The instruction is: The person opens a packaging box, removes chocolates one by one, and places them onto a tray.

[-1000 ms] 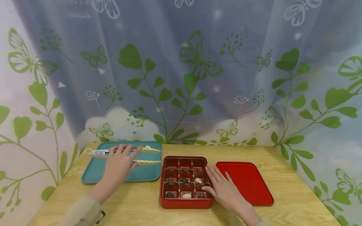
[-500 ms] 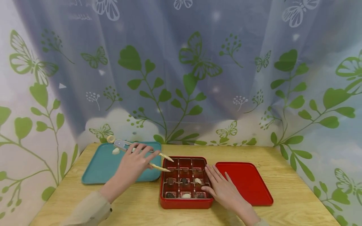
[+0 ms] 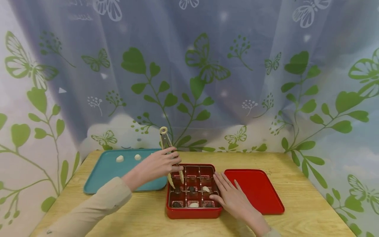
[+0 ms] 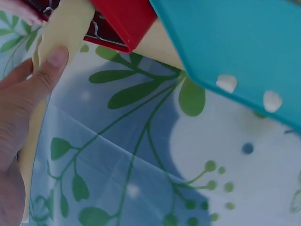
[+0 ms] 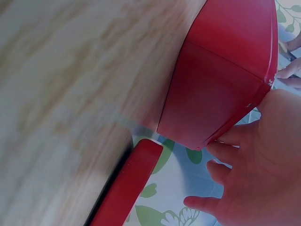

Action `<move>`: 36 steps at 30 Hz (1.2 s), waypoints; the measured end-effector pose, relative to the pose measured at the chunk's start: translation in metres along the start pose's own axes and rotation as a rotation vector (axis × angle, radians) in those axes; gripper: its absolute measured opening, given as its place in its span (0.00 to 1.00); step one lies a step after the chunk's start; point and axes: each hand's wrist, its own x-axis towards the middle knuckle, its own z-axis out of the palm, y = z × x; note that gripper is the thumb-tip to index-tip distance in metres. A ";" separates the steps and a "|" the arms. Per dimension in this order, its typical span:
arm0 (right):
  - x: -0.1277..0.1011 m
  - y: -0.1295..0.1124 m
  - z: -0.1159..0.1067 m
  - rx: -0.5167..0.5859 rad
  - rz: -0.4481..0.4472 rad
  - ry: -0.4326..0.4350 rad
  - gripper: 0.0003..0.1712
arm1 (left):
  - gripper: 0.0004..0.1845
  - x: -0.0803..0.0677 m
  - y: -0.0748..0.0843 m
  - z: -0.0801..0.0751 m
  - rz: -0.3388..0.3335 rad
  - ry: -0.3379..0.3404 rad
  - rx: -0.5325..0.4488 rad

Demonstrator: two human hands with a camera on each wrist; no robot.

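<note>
My left hand (image 3: 161, 162) grips metal tongs (image 3: 166, 138) with cream-coloured arms, held nearly upright, ring end up. Their two tips reach down over the left column of a red box (image 3: 193, 214), spread apart. The thumb presses on a pale arm of the tongs (image 4: 70, 28) in the left wrist view. Dark and white chocolates lie in the box's middle and front compartments, such as a white one (image 3: 193, 204) at the front. My right hand (image 3: 235, 197) rests on the box's right rim, fingers straight; its fingers (image 5: 225, 153) lie along the edge in the right wrist view.
A teal tray (image 3: 97, 179) stands left of the box, with white pieces (image 3: 119, 159) near its back edge. A red lid (image 3: 257, 191) lies on the wooden table (image 3: 142, 214) right of the box. A patterned curtain (image 3: 165, 82) hangs behind the table.
My left hand has carried the tongs from over the teal tray rightward to the box and turned them from lying flat to nearly upright. The right hand has stayed at the box's rim.
</note>
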 end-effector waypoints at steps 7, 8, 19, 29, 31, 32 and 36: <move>0.001 -0.004 0.000 -0.002 0.003 -0.006 0.46 | 0.21 0.022 0.004 -0.007 0.163 -0.097 0.109; 0.001 -0.004 0.000 0.001 0.004 -0.007 0.45 | 0.19 0.023 0.006 -0.006 0.177 -0.099 0.117; 0.002 -0.007 0.001 -0.014 -0.013 0.005 0.46 | 0.21 0.009 0.016 0.009 0.101 -0.075 0.019; -0.001 -0.004 -0.001 -0.019 -0.009 0.015 0.45 | 0.27 -0.020 0.010 0.013 -0.185 0.098 -0.180; -0.001 -0.003 -0.001 -0.017 -0.008 0.014 0.45 | 0.28 -0.026 0.012 0.016 -0.248 0.137 -0.218; -0.001 -0.003 -0.001 -0.019 -0.007 0.012 0.45 | 0.29 -0.029 0.014 0.017 -0.277 0.159 -0.228; -0.001 -0.002 -0.002 -0.023 -0.008 0.007 0.46 | 0.31 -0.039 0.020 0.023 -0.391 0.258 -0.294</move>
